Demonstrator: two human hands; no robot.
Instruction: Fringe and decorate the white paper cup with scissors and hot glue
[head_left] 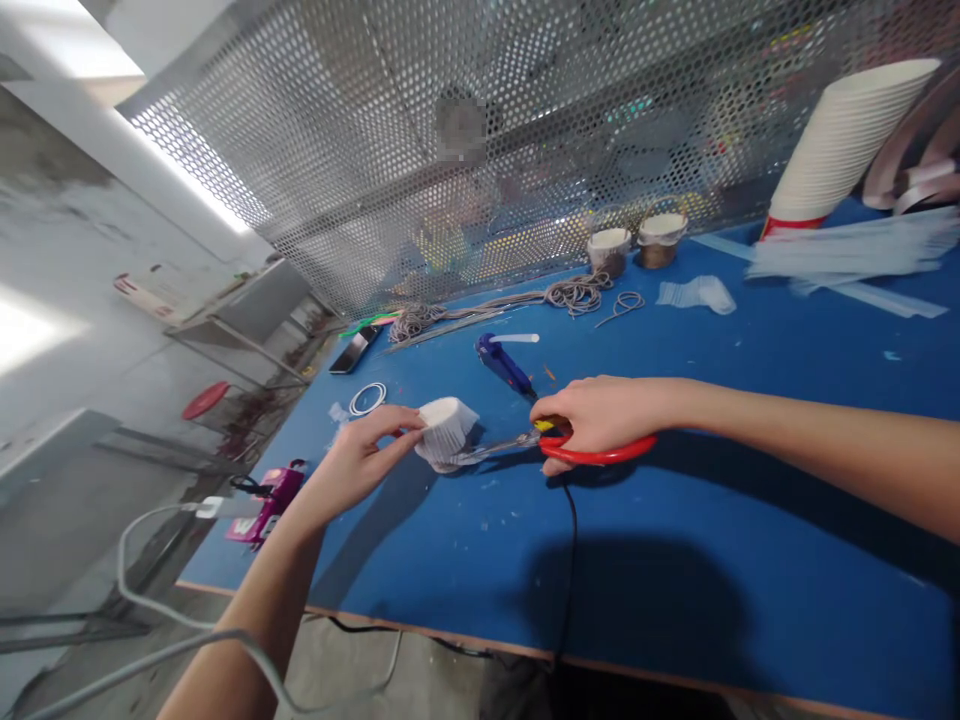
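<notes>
My left hand [375,445] pinches a small white paper cup [444,428] at its left side, thumb and fingers closed on the rim. The cup's wall looks ribbed or slit into strips, and its lower edge flares out. In my right hand [592,415] are scissors [598,455] with red handles, fingers wrapped through the loops. Their metal blades point left and reach the cup's lower right edge; whether paper lies between the blades I cannot tell. Just behind the scissors lies a blue glue gun [506,365] with a white glue stick poking out.
A white ring [367,399], a phone [355,350] and a purple power strip [268,503] lie leftward. Cord bundles [577,295], two wrapped cups [661,240], stacked paper cups [851,140] and translucent strips [847,255] line the back, before a perforated metal screen [360,130]. A black cable [574,540] crosses the blue table [465,560].
</notes>
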